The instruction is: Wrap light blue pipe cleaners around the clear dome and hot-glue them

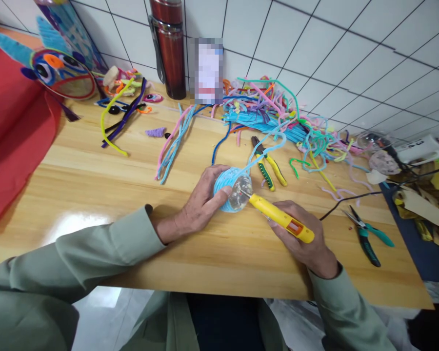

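Observation:
My left hand (201, 200) grips a clear plastic cup-like piece (240, 195) wrapped round with light blue pipe cleaner (225, 181), the thumb lying across its side. A loose loop of light blue pipe cleaner (278, 139) trails from the wrapping toward the back right. In my right hand (307, 234) is a yellow hot glue gun (283, 217), its metal tip at the clear end of the piece. Whether the tip touches the plastic I cannot tell. Just behind lie yellow-and-green-handled pliers (267, 163).
A heap of pipe cleaners (267, 117) lines the wall, beside a phone (208, 70) and red thermos (170, 48). Teal-handled pliers (368, 236) lie right; a black cord (351, 197) crosses there. Left are loose pipe cleaners (177, 139), a decorated figure (64, 73) and red cloth (18, 131).

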The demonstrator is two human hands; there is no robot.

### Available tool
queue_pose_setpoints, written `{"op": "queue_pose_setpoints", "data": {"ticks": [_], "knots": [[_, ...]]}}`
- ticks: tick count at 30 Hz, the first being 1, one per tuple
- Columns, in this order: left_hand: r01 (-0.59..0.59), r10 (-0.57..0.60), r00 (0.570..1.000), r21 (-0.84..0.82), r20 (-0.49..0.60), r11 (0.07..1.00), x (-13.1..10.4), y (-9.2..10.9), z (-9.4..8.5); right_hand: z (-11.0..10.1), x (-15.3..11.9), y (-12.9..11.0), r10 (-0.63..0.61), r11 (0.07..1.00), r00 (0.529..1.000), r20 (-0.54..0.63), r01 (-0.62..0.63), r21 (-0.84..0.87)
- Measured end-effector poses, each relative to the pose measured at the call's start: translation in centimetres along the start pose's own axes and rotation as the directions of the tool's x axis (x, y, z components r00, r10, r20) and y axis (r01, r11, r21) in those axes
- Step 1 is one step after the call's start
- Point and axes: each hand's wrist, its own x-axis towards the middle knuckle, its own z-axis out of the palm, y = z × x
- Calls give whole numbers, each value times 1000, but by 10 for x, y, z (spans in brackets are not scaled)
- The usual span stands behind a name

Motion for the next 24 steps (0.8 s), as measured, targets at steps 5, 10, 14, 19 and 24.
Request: {"op": "queue_pose_setpoints", "data": {"ticks": [5, 10, 14, 19, 24], "knots": [[-46, 46, 999, 11, 13, 999, 1, 2, -1, 1, 0, 0, -22, 1000, 1000, 17, 22, -3], [-62, 62, 998, 24, 12, 998, 1, 0, -1, 2, -1, 0, -35, 999, 999, 5, 35, -23], [-69, 69, 998, 19, -1, 997, 1, -2, 0, 3, 0, -1, -37, 999, 999, 1, 37, -22], [-65, 65, 998, 24, 2, 998, 1, -2, 0, 3, 0, -1, -29, 999, 1000, 4, 29, -33], [-67, 67, 998, 37, 8, 997, 1, -1, -1, 4, 0, -2, -17, 1000, 1000, 0, 17, -24]]}}
